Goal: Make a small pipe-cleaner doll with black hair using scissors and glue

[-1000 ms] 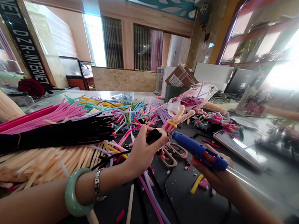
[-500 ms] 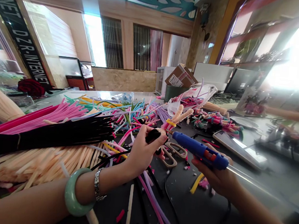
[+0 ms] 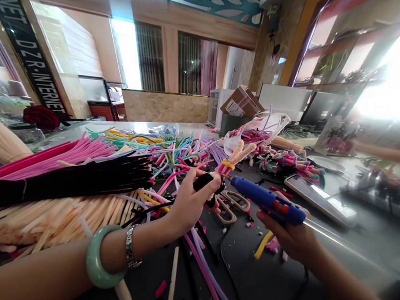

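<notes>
My left hand [image 3: 195, 199] is closed around a small pipe-cleaner doll [image 3: 228, 163] with black, pink and peach parts and a yellow band. Its two peach limbs point up and away from me. In my right hand [image 3: 289, 234] is a blue hot glue gun [image 3: 268, 200], with a long clear glue stick [image 3: 343, 244] coming out of its back end. The nozzle is at the pink part of the doll, just below the yellow band; whether it touches, I cannot tell. Scissors [image 3: 227, 215] with beige handles lie just beyond my left fingers, partly hidden.
Bundles of black [image 3: 87, 174], pink [image 3: 75, 156] and peach pipe cleaners [image 3: 62, 217] cover the left of the dark table. A phone [image 3: 319, 199] lies at right. A cable [image 3: 226, 261] and scraps, including a yellow piece [image 3: 263, 245], lie in front. A cardboard box [image 3: 243, 102] stands behind.
The doll's peach limbs have tilted very slightly to the left in my left hand. Both hands and the glue gun otherwise hold almost the same place.
</notes>
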The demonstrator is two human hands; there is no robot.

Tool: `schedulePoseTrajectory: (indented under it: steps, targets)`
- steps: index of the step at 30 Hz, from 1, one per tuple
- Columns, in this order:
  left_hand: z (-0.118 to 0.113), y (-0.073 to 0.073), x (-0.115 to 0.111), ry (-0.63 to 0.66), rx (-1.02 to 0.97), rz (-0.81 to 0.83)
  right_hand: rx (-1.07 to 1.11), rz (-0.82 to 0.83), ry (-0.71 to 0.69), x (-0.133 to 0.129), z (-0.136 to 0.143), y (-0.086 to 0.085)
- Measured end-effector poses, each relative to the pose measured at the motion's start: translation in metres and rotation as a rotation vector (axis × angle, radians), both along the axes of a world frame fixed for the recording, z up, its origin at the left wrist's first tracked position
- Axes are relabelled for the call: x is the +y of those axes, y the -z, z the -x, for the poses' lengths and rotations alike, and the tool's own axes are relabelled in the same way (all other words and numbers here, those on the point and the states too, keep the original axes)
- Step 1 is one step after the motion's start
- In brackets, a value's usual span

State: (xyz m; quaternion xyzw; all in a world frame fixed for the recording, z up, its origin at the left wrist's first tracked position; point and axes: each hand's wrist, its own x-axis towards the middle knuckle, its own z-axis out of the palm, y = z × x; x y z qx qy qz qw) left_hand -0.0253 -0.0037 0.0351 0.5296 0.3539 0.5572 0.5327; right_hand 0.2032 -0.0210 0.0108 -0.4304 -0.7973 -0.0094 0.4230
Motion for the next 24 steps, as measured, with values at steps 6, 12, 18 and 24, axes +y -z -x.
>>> schedulePoseTrajectory:
  steps: [6, 12, 18, 24]
  targets:
    - [0.0, -0.0003, 0.0007, 0.017, -0.047, 0.023, 0.006, 0.047, 0.006, -0.0009, 0.0008, -0.0028]
    - [0.0002, 0.0003, 0.0025, 0.027, -0.077, 0.046, 0.025, 0.019, -0.003, 0.0005, 0.0009, -0.0018]
    - [-0.0006, -0.0006, 0.0041, 0.037, -0.072, 0.063, -0.004, -0.04, 0.011, 0.0014, 0.0016, -0.0028]
    - [0.0005, -0.0011, 0.0048, 0.059, -0.111, 0.097, -0.012, -0.033, 0.003, 0.0002, 0.0023, -0.005]
